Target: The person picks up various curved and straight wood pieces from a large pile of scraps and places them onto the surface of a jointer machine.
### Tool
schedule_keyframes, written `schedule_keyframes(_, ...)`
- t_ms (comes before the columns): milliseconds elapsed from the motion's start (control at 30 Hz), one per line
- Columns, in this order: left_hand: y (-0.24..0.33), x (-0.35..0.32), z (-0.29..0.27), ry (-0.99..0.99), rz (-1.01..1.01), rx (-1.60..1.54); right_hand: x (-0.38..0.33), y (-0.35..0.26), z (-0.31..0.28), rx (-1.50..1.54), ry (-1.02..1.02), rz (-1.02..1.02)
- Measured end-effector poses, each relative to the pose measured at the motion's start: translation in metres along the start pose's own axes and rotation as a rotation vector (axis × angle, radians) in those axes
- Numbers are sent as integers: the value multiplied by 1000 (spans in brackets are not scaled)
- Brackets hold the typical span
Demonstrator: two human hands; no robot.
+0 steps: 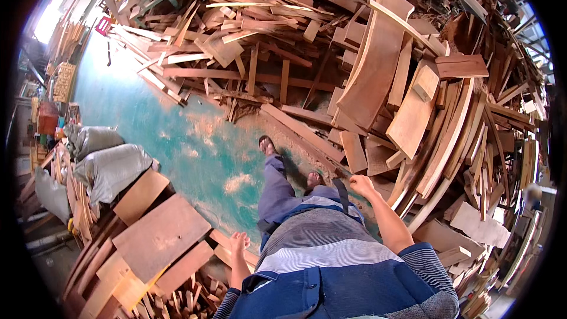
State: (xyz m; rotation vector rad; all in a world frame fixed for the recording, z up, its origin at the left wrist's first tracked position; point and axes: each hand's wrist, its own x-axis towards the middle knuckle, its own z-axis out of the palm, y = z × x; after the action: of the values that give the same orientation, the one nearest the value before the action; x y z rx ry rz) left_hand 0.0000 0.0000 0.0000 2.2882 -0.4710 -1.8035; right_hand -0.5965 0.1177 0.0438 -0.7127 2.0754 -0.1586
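Observation:
My left hand (238, 241) hangs at my left side with its fingers loosely bent and a little apart. Nothing shows in it, and the closest things are a wide brown board (160, 237) and other flat boards stacked beside it. Out to my right, my right hand (361, 185) has its fingers curled in, and no object can be seen in them. A dark strap (341, 194) hangs by its fingertips, apparently not gripped. Just past that hand lie short wood offcuts (353, 151) at the foot of a large scrap pile.
Loose wood scraps (254, 20) heap up ahead. Curved boards (366, 65) lean on the right. A long plank (302, 132) lies by my feet. Sawdust patches mark the green floor (195, 159). Stuffed grey sacks (115, 168) sit on the left, near a red object (103, 25) farther off.

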Motion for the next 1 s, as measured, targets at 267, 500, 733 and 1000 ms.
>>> schedule_keyframes(267, 250, 87, 69, -36, 121, 193, 79, -100, -38, 137, 180, 185)
schedule_keyframes(500, 487, 161, 116, -115, 522, 538, 97, -147, -23, 165, 426, 73)
schedule_keyframes(733, 612, 151, 214, -273, 713, 578, 112, -189, -3, 282, 437, 305)
schedule_keyframes(1000, 606, 126, 284, -411, 509, 614, 163, -198, -17, 413, 408, 412)
